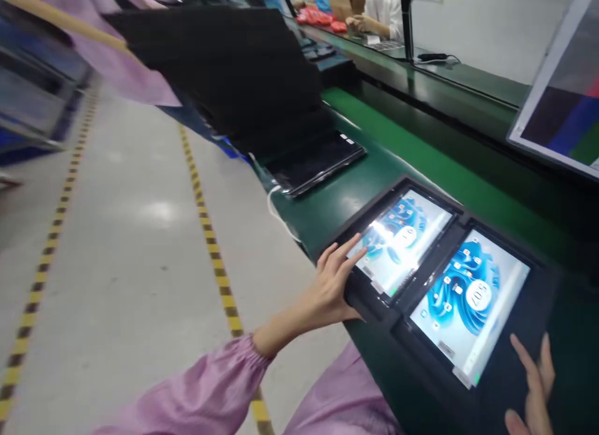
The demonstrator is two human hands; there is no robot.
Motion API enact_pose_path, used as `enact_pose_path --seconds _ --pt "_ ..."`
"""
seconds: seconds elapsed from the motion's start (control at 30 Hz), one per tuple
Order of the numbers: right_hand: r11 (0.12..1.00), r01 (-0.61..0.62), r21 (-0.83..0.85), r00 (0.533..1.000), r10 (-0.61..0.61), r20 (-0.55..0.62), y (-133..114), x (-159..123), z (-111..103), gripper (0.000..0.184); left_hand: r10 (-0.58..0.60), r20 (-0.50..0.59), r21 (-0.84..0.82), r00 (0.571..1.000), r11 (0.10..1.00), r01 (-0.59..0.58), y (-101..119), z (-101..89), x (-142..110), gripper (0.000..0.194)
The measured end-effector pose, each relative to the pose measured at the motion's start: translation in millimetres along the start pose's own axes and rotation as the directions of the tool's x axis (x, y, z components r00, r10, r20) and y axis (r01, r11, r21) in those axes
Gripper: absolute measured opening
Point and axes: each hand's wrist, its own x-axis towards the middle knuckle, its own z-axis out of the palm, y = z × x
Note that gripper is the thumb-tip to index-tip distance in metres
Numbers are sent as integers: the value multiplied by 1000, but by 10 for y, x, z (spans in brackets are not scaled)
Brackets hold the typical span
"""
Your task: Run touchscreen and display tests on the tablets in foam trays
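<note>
Two lit tablets lie side by side in black holders on the green workbench [365, 173]. My left hand [333, 285] rests on the near edge of the left tablet [397, 238], fingers spread, index fingertip touching its screen. My right hand [533, 385] hovers at the bottom right beside the right tablet [470, 298], fingers stretched out and holding nothing. Both screens show a blue wallpaper with a round clock.
A dark tablet [313, 163] lies further along the bench under a large black sheet [224, 60]. A monitor [561, 92] stands at the right. A person in white [381, 10] works at the far end. The grey floor with yellow-black tape [206, 229] lies at the left.
</note>
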Motion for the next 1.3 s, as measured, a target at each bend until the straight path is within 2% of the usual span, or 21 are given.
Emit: enact_pose_path --seconds 0.13,0.27,0.37,0.5,0.63,0.73,0.83,0.97,1.07,1.13,1.2,1.3 --pt "965 -36 258 999 32 19 -120 309 122 73 6 -91 15 996 1000 -5 -132 107 128 128" --pt "942 -10 336 1000 4 19 -107 475 85 64 19 -155 -60 988 998 -28 -287 206 537 126" --pt "931 33 364 999 -18 -44 -98 477 85 56 91 -141 -63 986 993 -100 -353 262 1073 118" --pt "882 56 468 984 31 -175 -194 529 176 45 175 -151 -72 973 980 -188 -365 370 1970 109" --pt "895 113 431 973 -12 -230 -258 671 285 42 188 -178 -192 966 956 -222 -203 547 2824 110" --pt "914 140 381 959 -29 -283 -255 777 336 35 167 -161 -300 973 931 -209 -25 660 3213 116" --pt "934 147 326 946 -37 -323 -243 846 354 31 159 -169 -342 973 916 -209 57 717 3336 113" --pt "966 143 217 931 -57 -360 -237 870 339 28 227 -181 -304 957 912 -274 42 727 3306 94" --pt "987 137 83 920 -95 -381 -198 895 248 27 256 -177 -267 950 917 -297 41 726 3283 86" --pt "993 114 -35 907 -118 -404 -120 956 92 28 238 -175 -266 955 923 -279 51 733 3280 84" --pt "985 57 -162 884 -126 -450 13 1067 -155 28 218 -176 -280 960 924 -261 54 752 3283 83" --pt "941 -108 -321 813 -102 -573 279 1295 -618 29 168 -187 -289 968 932 -218 17 818 3305 86"
